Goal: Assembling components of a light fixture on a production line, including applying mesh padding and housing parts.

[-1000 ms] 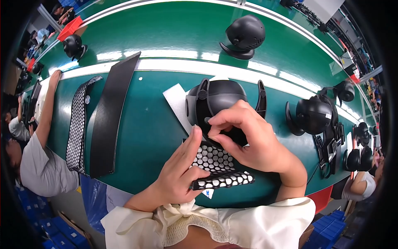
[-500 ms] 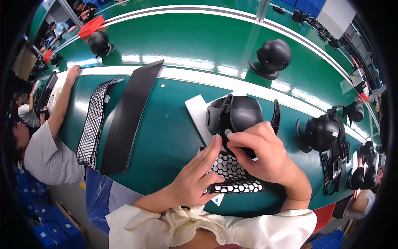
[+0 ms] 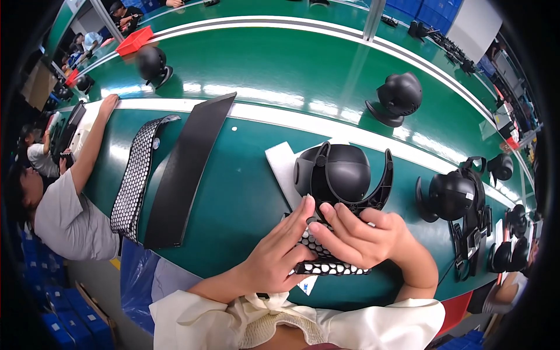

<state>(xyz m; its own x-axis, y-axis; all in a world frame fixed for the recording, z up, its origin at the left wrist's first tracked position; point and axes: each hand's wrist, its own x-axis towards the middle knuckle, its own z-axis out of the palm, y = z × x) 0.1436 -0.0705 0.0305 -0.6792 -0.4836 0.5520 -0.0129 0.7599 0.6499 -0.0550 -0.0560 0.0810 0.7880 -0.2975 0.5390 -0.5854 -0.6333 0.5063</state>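
Note:
My left hand (image 3: 274, 254) is closed on a folded black sheet with white round pads (image 3: 335, 268), its thumb on the sheet and its fingers held straight together. My right hand (image 3: 364, 233) meets the left fingertips, thumb and forefinger closed round a small dark round pad (image 3: 311, 221). Part of the sheet lies hidden under my right hand. Just beyond both hands sits a black rounded helmet-like housing (image 3: 348, 170) with curved arms, resting on a white foam sheet (image 3: 281, 160).
To the left lie a long black strip (image 3: 189, 175) and another dotted sheet (image 3: 133, 186). Another black housing with straps (image 3: 452, 195) stands at right. More housings (image 3: 399, 96) stand on the green surface (image 3: 280, 58) beyond the white rail. A co-worker's arm (image 3: 87, 143) reaches in at left.
My right hand has come down from the housing toward my left fingertips, carrying the small round pad. The view has shifted slightly. My left hand keeps its hold on the sheet.

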